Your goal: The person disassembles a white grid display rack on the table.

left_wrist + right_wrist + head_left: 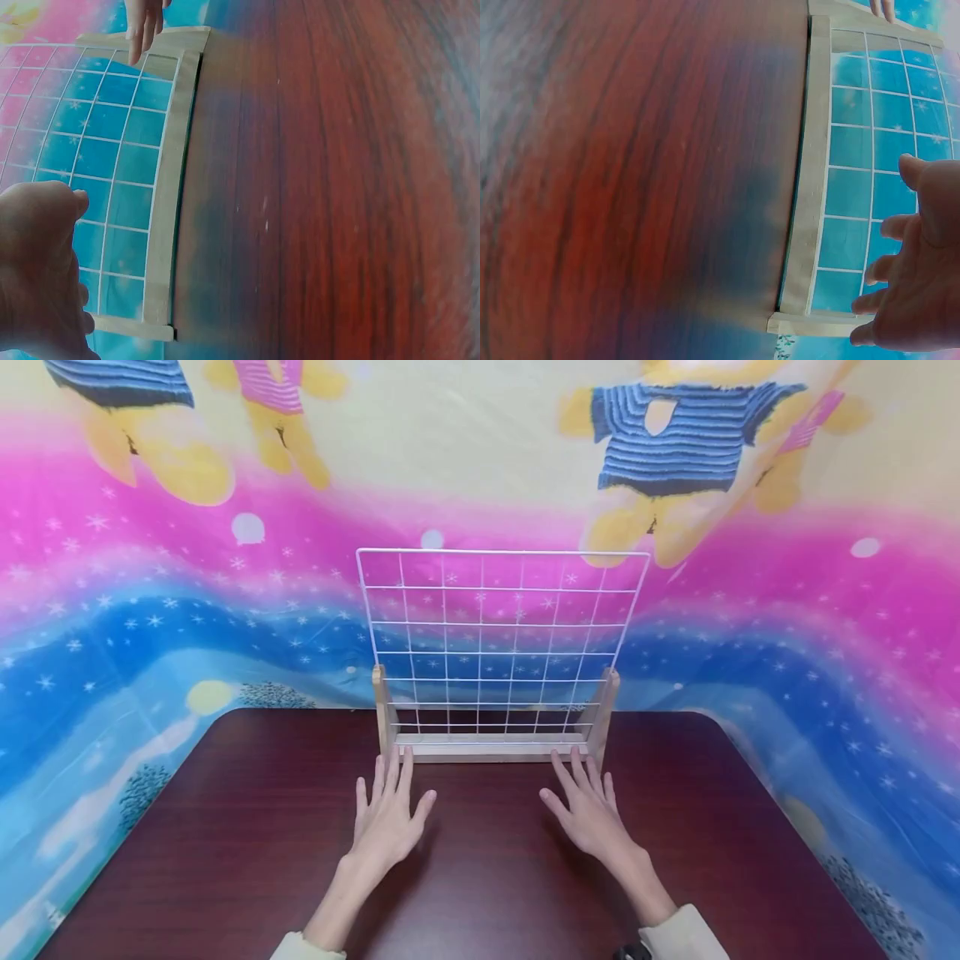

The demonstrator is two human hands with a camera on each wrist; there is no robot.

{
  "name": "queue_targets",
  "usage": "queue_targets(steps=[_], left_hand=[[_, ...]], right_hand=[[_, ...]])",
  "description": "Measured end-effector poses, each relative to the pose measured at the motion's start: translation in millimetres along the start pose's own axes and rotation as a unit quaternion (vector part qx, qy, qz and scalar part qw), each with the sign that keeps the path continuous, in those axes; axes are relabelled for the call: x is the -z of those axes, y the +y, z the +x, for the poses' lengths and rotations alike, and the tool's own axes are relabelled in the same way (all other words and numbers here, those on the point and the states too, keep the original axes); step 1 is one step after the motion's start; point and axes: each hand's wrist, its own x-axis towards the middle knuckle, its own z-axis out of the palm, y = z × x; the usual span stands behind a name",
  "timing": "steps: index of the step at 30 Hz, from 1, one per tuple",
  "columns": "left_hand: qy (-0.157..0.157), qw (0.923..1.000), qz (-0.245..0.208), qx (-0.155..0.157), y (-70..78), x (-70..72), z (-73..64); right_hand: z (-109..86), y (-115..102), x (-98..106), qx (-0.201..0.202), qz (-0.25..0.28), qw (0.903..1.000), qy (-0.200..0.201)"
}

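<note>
A white wire grid panel [501, 625] stands upright in a pale wooden base [491, 748] with a wooden side post at each end. My left hand [387, 827] reaches toward the base's left end, fingers spread and straight, holding nothing. Mirroring it, my right hand [592, 817] extends toward the right end with its thumb apart from the fingers. The fingertips overlap the base in the head view; whether they touch it I cannot tell. In the left wrist view the grid [112, 150] lies beyond the hand; the right wrist view shows the base bar [810, 180] too.
A dark reddish-brown wooden table [487, 860] with rounded far corners carries the rack. Behind and along both sides hangs a colourful cloth [480, 460] with bears and snowflakes. A dark band [632, 952] circles my right wrist by the pale sleeve [686, 935].
</note>
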Motion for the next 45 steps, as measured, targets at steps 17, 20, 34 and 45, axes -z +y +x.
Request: queue_targets(steps=[17, 20, 34, 45], left_hand=[[0.016, 0.9991, -0.038, 0.012, -17.3, 8.1, 1.0], [0.025, 0.9985, -0.045, 0.02, -21.0, 8.9, 1.2], [0.049, 0.9916, -0.118, 0.018, -29.1, 4.5, 1.6], [0.053, 0.9812, -0.185, 0.019, -36.9, 4.4, 9.9]], right_hand=[[-2.0, 14, -2, -0.007, 0.04, 0.9991, 0.013], [-3.5, 18, 0, -0.011, 0.048, 0.9986, 0.018], [-3.8, 24, 4, -0.002, 0.09, 0.9951, 0.041], [0.9, 34, 10, 0.025, 0.176, 0.9807, 0.081]])
